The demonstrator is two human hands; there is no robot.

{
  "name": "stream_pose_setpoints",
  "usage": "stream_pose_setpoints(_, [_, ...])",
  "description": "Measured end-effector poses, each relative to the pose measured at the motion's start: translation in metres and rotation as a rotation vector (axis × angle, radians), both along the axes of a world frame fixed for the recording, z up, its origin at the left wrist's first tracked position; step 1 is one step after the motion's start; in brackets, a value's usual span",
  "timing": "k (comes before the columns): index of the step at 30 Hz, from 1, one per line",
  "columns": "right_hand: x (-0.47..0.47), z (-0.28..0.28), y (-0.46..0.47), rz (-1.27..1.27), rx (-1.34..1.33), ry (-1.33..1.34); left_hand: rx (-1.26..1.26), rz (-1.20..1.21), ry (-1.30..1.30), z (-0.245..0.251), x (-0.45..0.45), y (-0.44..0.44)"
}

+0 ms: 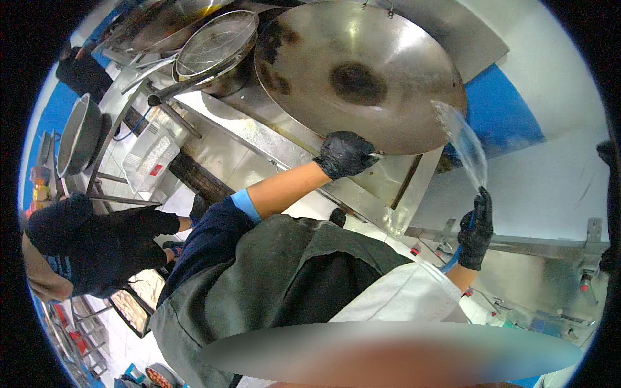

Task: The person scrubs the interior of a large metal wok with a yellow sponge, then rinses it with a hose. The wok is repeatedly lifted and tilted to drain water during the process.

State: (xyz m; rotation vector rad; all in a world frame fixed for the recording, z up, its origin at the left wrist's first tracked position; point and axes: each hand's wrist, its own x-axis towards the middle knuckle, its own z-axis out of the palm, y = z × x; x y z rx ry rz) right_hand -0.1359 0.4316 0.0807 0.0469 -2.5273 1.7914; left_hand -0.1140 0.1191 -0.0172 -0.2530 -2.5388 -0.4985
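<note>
My left hand (345, 154), in a black glove, is closed on a handle at the near rim of a large metal wok (412, 63), which stands tilted over the steel range. Dark patches mark the wok's bottom and its left side. My right hand (475, 230), also black-gloved, grips a blue hose (451, 262) at the right. From the hose end by my fingertips, a fan of water (465, 140) sprays up and left onto the wok's right inner wall.
Wire strainers (218, 43) rest on a pot left of the wok. A long-handled tool (184, 89) juts from there. White plastic baskets (150, 155) lie low at the left. A co-worker in dark clothes (106, 242) is at the left, near a steel table with a deep pan (77, 136).
</note>
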Motion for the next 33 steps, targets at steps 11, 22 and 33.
stream_pose_setpoints(11, [-0.016,-0.025,-0.014,0.155,0.132,-0.228,0.054,0.053,-0.212,0.010,0.004,0.006])
stream_pose_setpoints(22, [-0.029,-0.031,-0.035,0.490,0.393,0.402,0.104,0.102,-0.165,0.009,0.003,-0.001])
stream_pose_setpoints(33, [-0.035,-0.043,-0.049,0.424,0.284,0.415,0.021,0.009,0.048,0.008,0.024,-0.066])
